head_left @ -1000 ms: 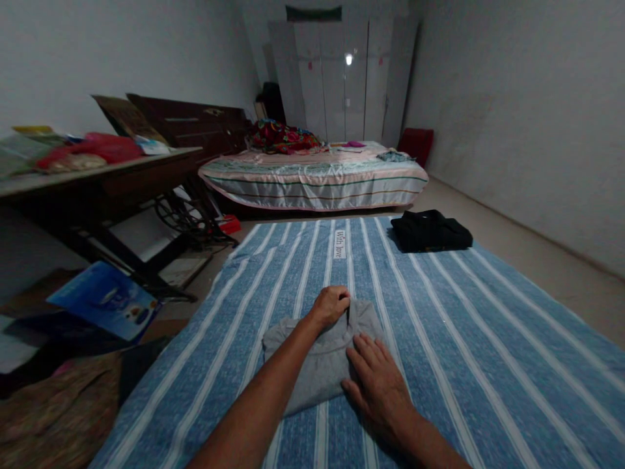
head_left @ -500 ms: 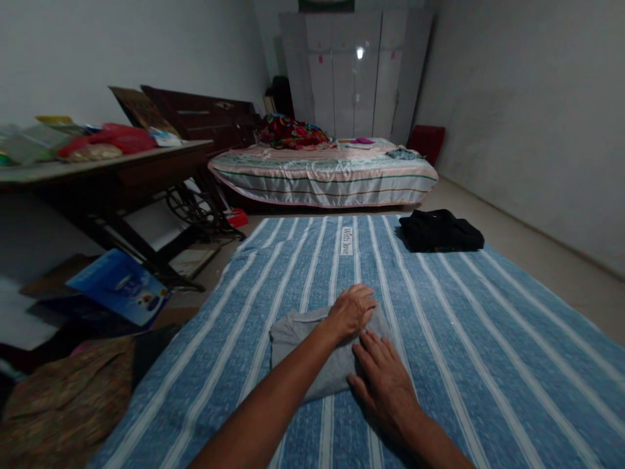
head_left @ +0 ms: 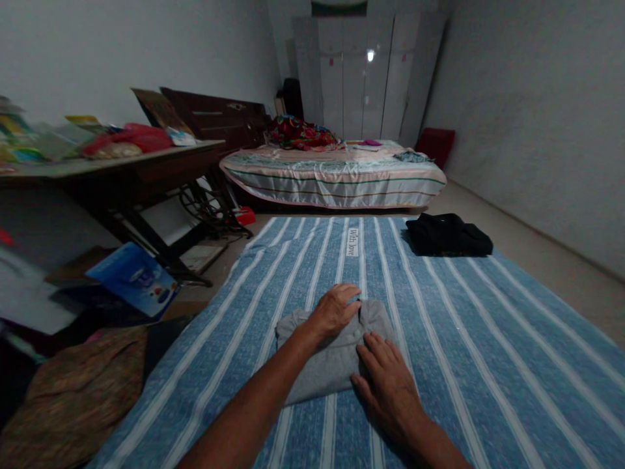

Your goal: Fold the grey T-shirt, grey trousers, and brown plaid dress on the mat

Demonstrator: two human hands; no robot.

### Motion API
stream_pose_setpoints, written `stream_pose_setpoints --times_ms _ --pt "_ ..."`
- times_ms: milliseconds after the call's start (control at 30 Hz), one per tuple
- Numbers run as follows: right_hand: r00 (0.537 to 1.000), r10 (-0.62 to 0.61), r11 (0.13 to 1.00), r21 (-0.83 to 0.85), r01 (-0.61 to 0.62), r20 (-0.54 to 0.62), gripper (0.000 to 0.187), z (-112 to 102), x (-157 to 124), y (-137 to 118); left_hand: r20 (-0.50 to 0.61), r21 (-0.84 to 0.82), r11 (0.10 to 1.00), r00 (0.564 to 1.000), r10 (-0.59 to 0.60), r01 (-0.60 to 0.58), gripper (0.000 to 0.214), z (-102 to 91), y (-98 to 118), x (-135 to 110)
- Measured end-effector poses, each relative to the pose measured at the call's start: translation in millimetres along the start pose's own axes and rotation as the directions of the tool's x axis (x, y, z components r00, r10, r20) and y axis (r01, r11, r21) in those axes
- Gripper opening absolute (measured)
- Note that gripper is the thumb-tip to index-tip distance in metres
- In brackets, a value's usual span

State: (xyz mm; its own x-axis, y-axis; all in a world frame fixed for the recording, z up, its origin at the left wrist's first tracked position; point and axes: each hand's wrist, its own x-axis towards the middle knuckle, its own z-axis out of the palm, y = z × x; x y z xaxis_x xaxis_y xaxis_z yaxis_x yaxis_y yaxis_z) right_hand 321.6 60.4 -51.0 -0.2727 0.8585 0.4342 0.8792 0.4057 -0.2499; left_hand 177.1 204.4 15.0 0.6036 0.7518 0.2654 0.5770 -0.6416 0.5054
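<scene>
Blue cloth with white stripes [head_left: 481,384] spreads over the near surface of a dim, pale-walled room. On its near middle lies a folded grey garment [head_left: 322,374], flat and slightly askew to the stripes. Its neighbours are both hands: the left hand [head_left: 336,309] rests across the upper edge with its fingers bent over, though whether they pinch the fabric I cannot tell. The right hand [head_left: 390,378] is spread loosely, palm down, fingertips on the garment's right side, gripping nothing.

Beyond the left hand sits a printed label [head_left: 352,241] (it reads "With love", turned sideways). A folded black garment [head_left: 448,236] lies near the far right corner of the cloth. To the left, down beside the cloth, are a blue box [head_left: 134,277] and brown patterned fabric [head_left: 92,387]; above them a bench [head_left: 195,153] carries a red bag [head_left: 144,137] among other packets. Farther back come a bed [head_left: 336,182] with a satiny cover and a pale wardrobe [head_left: 356,85].
</scene>
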Motion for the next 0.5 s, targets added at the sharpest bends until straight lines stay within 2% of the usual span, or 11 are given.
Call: stream_pose_setpoints --times_ms 100,200,333,400,500 --pt "0.999 -0.008 1.000 0.015 0.008 -0.033 0.039 3 -2 2 -0.121 -0.035 0.986 0.978 -0.169 0.166 0.026 -21.6 -9 -39" --pt "0.999 -0.018 0.999 0.034 0.020 -0.046 0.038 6 -7 5 -0.276 -0.051 0.946 0.906 -0.320 0.319 0.024 -36.7 -16 -90" --pt "0.997 -0.038 0.997 0.062 0.042 -0.060 0.041 12 -13 12 -0.431 -0.105 0.842 0.739 -0.518 0.530 0.020 -42.4 -16 -145" --pt "0.996 -0.051 0.996 0.064 0.055 -0.072 0.042 14 -15 15 -0.438 -0.153 0.764 0.650 -0.621 0.627 0.019 -42.4 -12 -159" --pt "0.994 -0.075 0.996 0.049 0.080 -0.081 0.044 16 -17 18 -0.372 -0.215 0.634 0.538 -0.756 0.742 0.019 -42.7 -4 -163"
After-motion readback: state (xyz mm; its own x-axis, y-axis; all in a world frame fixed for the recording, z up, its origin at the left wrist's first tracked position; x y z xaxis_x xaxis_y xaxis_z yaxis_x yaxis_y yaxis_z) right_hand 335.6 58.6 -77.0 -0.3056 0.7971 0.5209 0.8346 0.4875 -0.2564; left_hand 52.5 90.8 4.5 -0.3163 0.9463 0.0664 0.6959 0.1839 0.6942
